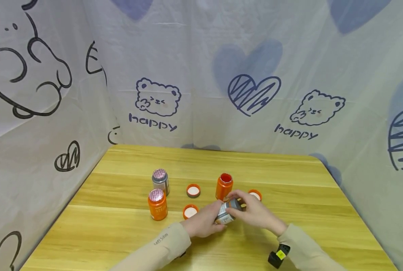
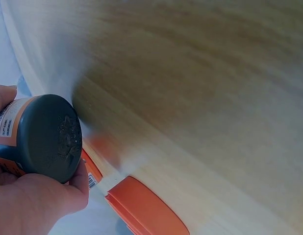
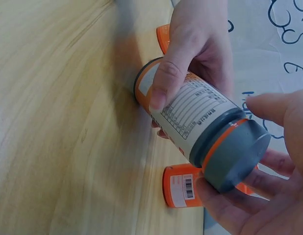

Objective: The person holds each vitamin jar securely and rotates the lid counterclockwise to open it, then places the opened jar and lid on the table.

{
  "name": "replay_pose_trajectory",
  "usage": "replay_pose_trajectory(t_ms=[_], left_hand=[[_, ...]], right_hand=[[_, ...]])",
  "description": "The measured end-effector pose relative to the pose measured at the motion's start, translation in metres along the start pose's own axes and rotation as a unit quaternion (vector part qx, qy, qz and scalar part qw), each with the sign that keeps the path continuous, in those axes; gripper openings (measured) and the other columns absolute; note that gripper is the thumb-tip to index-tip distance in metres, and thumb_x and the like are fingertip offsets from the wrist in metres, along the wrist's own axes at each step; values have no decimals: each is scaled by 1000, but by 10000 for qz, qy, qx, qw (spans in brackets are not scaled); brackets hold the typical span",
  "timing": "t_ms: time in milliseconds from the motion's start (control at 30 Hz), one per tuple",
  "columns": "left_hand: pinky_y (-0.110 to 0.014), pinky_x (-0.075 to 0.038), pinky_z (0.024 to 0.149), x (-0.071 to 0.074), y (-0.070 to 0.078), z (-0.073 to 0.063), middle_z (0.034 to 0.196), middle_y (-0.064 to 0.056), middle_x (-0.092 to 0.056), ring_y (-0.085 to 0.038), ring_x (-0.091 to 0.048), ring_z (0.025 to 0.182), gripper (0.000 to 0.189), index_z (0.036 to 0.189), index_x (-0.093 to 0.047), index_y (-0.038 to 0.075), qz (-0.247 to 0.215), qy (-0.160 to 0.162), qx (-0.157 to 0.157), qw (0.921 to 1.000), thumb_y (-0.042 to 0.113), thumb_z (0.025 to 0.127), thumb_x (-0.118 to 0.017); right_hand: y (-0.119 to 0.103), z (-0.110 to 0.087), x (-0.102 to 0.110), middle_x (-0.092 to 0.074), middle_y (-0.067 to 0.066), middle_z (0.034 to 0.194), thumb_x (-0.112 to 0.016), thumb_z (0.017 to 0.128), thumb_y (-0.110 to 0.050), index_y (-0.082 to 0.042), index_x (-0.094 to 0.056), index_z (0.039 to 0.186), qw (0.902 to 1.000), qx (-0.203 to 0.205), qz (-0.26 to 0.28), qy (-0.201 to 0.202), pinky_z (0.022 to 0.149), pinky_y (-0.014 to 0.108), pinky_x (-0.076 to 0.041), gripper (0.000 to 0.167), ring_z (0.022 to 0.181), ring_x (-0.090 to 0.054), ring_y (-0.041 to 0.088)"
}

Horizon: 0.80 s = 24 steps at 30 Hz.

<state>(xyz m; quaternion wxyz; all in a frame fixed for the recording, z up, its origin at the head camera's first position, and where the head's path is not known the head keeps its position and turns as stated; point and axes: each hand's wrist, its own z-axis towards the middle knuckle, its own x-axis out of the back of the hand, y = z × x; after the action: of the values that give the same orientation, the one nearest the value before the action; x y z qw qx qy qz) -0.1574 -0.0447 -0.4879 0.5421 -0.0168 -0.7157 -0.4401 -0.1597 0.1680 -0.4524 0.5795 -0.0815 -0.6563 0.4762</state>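
Note:
In the head view my left hand (image 1: 205, 220) grips a grey bottle (image 1: 224, 215) with a white and orange label, tilted over the table. My right hand (image 1: 255, 211) holds its grey cap (image 1: 235, 204). The right wrist view shows the right fingers (image 3: 217, 198) curled under the cap (image 3: 235, 154), which is on the bottle neck with an orange band at the seam. The left thumb (image 3: 166, 81) presses across the label. Beyond the hands stands an orange bottle (image 1: 224, 186) without a lid, red inside its mouth. The grey bottle's dark base (image 2: 51, 139) faces the left wrist camera.
To the left, a grey bottle (image 1: 160, 182) and an orange bottle (image 1: 158, 205) stand with patterned seals over their mouths. Upturned lids (image 1: 193, 191) lie on the wooden table (image 1: 96, 226), one (image 1: 190, 210) beside the left hand, another (image 1: 255, 194) behind the right. Printed cloth (image 1: 201, 60) hangs behind.

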Motion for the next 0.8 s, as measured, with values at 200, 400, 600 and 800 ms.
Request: replay_pose_trajectory(t_ms=[200, 400, 600, 800], left_hand=[[-21, -50, 88, 0, -1, 0, 118, 0, -60, -5, -58, 101, 46, 131, -43, 14, -3, 58, -89, 9999, 23, 95, -70], [-21, -50, 88, 1, -1, 1, 119, 0, -60, -5, -58, 101, 46, 131, -43, 15, -67, 29, -51, 10000, 23, 95, -70], [-20, -49, 87, 1, 1, 0, 117, 0, -60, -5, -58, 100, 45, 130, -44, 14, -48, 13, -57, 10000, 23, 95, -70], [-20, -50, 85, 1, 2, -1, 117, 0, -61, -4, -58, 99, 44, 129, -44, 14, -100, 6, -21, 9999, 23, 95, -71]], right_hand=[[1, 4, -5, -71, 12, 113, -70, 95, -22, -4, -63, 116, 9990, 24, 10, 446, 81, 29, -56, 28, 96, -68, 22], [2, 5, -5, -71, 12, 110, -72, 94, -20, -4, -64, 115, 9985, -12, 86, 544, 81, 28, -55, 28, 95, -67, 21], [6, 5, -3, -71, 11, 109, -72, 94, -25, -2, -62, 116, 9989, -213, 151, 384, 80, 27, -55, 33, 94, -67, 19], [9, 4, 1, -69, 11, 102, -70, 95, -29, 0, -60, 120, 9982, -483, 358, 44, 70, 24, -53, 40, 87, -63, 18]])
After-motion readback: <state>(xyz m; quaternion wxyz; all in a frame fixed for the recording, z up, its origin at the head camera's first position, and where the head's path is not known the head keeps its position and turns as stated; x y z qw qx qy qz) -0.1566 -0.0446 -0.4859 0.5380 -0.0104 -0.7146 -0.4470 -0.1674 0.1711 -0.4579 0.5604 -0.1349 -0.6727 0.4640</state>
